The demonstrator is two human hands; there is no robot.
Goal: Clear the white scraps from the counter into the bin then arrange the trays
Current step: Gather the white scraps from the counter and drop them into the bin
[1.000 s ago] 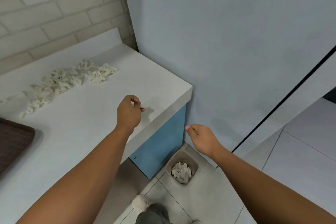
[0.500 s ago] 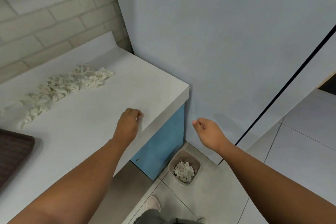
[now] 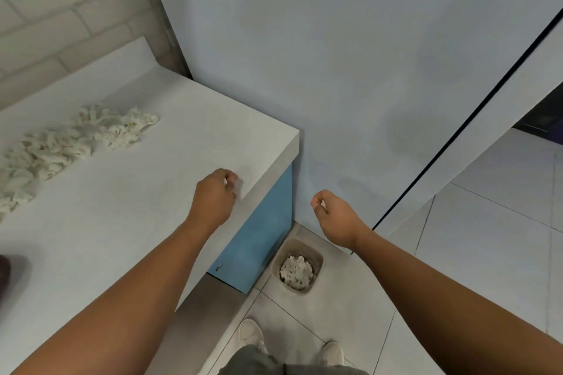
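White scraps [image 3: 76, 137] heaped on the counter [image 3: 182, 134] well left of the bin [image 3: 319, 254], more inside it. Left hand [image 3: 214, 195] drawn closer to the bin, right hand [image 3: 333, 216] above it; both curled, contents unclear: likely another drop.

Your counter [image 3: 152, 176] is a matt, pale grey slab with a fine speckle, smooth like laminate. The scraps [image 3: 76, 140] look dry, rough and crumbly; whether they are paper or foam, you cannot tell. The wall [image 3: 61, 24] is painted brick, matt and coarse. The panel [image 3: 335, 55] is smooth with a soft sheen. The cabinet [image 3: 262, 231] front is smooth and blue, the strip [image 3: 207, 307] under it brushed metal. The bin [image 3: 297, 242] looks like matt beige plastic. The floor [image 3: 487, 253] is glossy pale tile. Your trousers [image 3: 259, 362] are grey cloth.
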